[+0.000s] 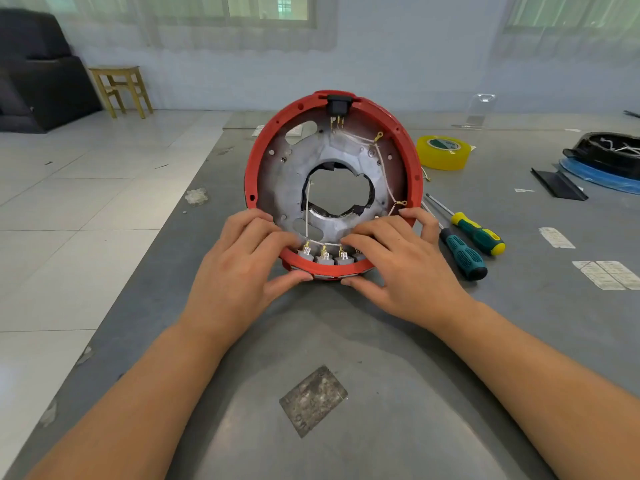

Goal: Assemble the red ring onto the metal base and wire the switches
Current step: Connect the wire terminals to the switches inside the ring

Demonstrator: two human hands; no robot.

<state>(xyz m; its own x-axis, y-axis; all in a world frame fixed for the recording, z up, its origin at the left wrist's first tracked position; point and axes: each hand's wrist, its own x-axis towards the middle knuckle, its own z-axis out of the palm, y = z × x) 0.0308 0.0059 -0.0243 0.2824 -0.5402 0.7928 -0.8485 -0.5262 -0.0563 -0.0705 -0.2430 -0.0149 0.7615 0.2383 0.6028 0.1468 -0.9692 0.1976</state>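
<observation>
The red ring sits around the round metal base, and the whole assembly is tilted up toward me on the grey table. Several grey switches line the near rim, joined by white wires with yellow terminals. A black socket sits at the far rim. My left hand holds the near left rim, fingers inside on the base and thumb under the ring. My right hand holds the near right rim the same way, its fingertips beside the switches.
Two screwdrivers lie just right of the ring. A yellow tape roll stands behind them, and black and blue parts lie at the far right. Paper labels are scattered on the table's right side. The table's left edge runs diagonally.
</observation>
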